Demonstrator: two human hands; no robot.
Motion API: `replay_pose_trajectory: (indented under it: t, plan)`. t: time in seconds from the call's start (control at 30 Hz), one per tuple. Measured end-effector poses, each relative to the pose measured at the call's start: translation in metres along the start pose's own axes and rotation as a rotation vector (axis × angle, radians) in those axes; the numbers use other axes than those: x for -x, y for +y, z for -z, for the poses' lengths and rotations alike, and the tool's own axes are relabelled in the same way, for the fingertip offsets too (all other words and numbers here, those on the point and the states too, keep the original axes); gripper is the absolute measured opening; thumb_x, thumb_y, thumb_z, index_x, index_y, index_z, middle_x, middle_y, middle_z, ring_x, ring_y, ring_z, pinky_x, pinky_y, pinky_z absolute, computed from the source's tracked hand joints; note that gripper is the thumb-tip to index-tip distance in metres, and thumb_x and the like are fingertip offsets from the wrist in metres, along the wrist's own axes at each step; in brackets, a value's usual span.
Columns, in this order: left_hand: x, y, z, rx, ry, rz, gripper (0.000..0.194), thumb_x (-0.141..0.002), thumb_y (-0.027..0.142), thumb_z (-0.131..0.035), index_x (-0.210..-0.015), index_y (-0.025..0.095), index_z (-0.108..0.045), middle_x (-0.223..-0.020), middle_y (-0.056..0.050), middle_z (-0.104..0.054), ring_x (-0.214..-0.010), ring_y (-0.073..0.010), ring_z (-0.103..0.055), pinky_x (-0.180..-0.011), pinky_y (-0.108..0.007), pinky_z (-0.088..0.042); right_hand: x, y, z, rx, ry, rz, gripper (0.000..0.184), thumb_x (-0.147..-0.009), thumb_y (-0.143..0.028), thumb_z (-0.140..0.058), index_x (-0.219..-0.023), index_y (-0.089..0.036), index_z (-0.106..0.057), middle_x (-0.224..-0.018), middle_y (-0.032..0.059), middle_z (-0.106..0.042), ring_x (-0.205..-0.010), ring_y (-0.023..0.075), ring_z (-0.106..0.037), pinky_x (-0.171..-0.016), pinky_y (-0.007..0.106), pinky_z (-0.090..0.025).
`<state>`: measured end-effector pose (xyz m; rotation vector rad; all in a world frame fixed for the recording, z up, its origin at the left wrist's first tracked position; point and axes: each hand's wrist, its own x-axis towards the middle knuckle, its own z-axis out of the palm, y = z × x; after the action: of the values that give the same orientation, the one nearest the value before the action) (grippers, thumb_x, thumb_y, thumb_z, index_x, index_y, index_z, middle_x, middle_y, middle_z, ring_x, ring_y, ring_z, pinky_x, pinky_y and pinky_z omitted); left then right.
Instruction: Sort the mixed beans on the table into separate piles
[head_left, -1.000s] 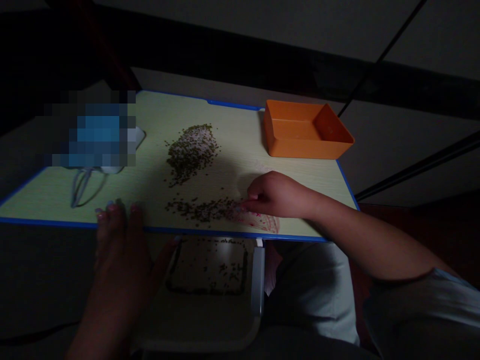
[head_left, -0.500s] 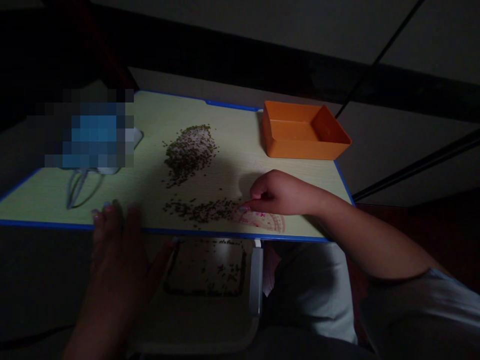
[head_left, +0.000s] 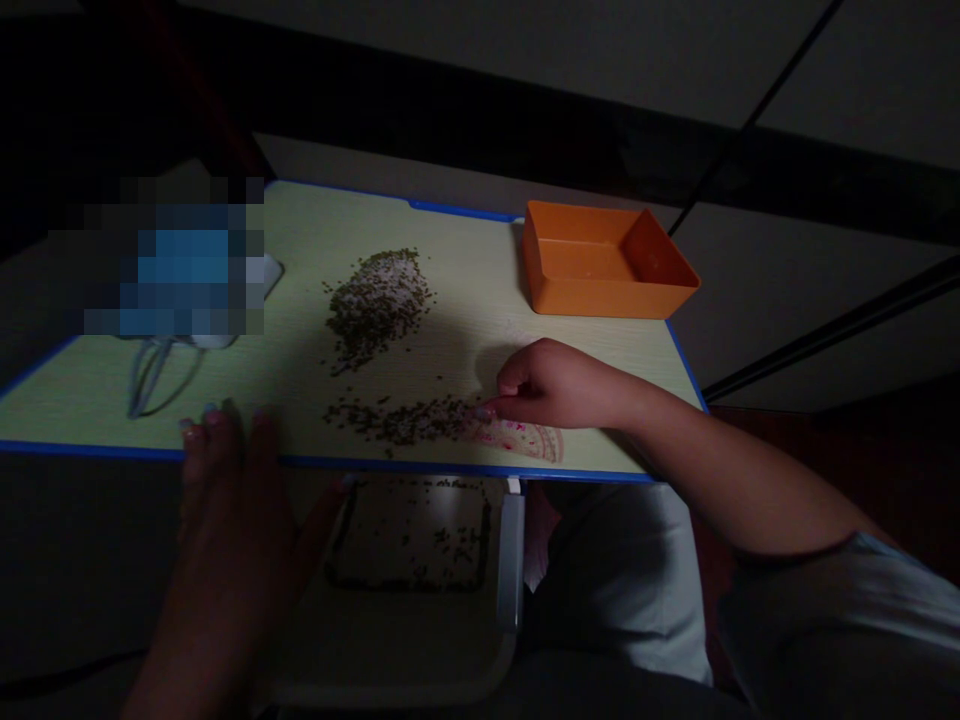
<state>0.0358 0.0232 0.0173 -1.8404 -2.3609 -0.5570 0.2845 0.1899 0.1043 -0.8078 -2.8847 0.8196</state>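
Dark seeds [head_left: 397, 422] in loose band, right hand [head_left: 559, 385] fingertips at band's end.

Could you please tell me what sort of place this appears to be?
Probably a dim room at home: a small blue-edged folding table, an orange plastic tray, and scattered seeds.
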Motion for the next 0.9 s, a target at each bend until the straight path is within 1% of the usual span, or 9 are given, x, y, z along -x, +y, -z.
replay_pose_trajectory:
  t: [0.17, 0.3, 0.43, 0.6, 0.73, 0.9]
  plan:
    - [-0.0003, -0.0006, -0.0012, -0.005, 0.000, -0.013, 0.078, -0.085, 0.055, -0.032, -0.146, 0.009, -0.013, -0.158, -0.019, -0.004, -0.145, -0.0342, 0.002, -0.117, -0.054, -0.011, -0.0013, 0.0002, -0.0021, 0.010, 0.009, 0.022, 0.037, -0.086, -0.035, -0.054, -0.055, -0.016, -0.047, -0.051, -0.0071, -0.033, -0.053, 0.0070, -0.024, -0.057, 0.030, -0.015]
    - [-0.0002, 0.0000, 0.0002, -0.007, -0.003, -0.009, 0.079, -0.085, 0.055, -0.033, -0.146, 0.009, -0.012, -0.158, -0.018, -0.003, -0.145, -0.0355, 0.001, -0.116, -0.055, -0.012, -0.0023, 0.0002, -0.0033, 0.026, 0.001, 0.035, 0.038, -0.086, -0.035, -0.053, -0.054, -0.016, -0.046, -0.052, -0.0070, -0.033, -0.053, 0.0069, -0.024, -0.056, 0.029, -0.015]
    - [-0.0002, -0.0005, 0.0019, -0.007, -0.026, 0.001, 0.081, -0.084, 0.057, -0.033, -0.145, 0.007, -0.013, -0.157, -0.021, -0.005, -0.145, -0.0364, 0.000, -0.116, -0.056, -0.013, -0.0026, -0.0004, -0.0037, 0.030, -0.003, 0.047, 0.037, -0.086, -0.035, -0.054, -0.055, -0.016, -0.046, -0.052, -0.0069, -0.033, -0.053, 0.0070, -0.025, -0.056, 0.029, -0.016]
    - [-0.0012, 0.0006, 0.0017, -0.007, -0.023, -0.003, 0.080, -0.084, 0.056, -0.032, -0.146, 0.009, -0.013, -0.157, -0.019, -0.005, -0.145, -0.0362, 0.000, -0.116, -0.056, -0.012, -0.0025, -0.0011, -0.0044, 0.023, 0.000, 0.060, 0.038, -0.087, -0.036, -0.053, -0.055, -0.016, -0.047, -0.053, -0.0066, -0.033, -0.053, 0.0075, -0.024, -0.056, 0.029, -0.015]
    - [-0.0022, 0.0035, 0.0026, -0.008, -0.032, 0.015, 0.081, -0.084, 0.058, -0.031, -0.145, 0.007, -0.015, -0.157, -0.020, -0.006, -0.144, -0.0370, -0.002, -0.116, -0.056, -0.013, -0.0028, -0.0007, -0.0058, 0.026, 0.011, 0.072, 0.038, -0.087, -0.036, -0.053, -0.055, -0.017, -0.046, -0.055, -0.0062, -0.034, -0.054, 0.0077, -0.025, -0.056, 0.029, -0.016]
    - [-0.0012, 0.0023, 0.0015, -0.002, -0.025, 0.004, 0.081, -0.084, 0.057, -0.033, -0.146, 0.010, -0.013, -0.157, -0.018, -0.006, -0.145, -0.0355, -0.001, -0.116, -0.056, -0.013, -0.0024, -0.0004, -0.0055, 0.024, 0.021, 0.075, 0.039, -0.087, -0.038, -0.052, -0.055, -0.017, -0.045, -0.055, -0.0063, -0.033, -0.054, 0.0076, -0.025, -0.056, 0.029, -0.016]
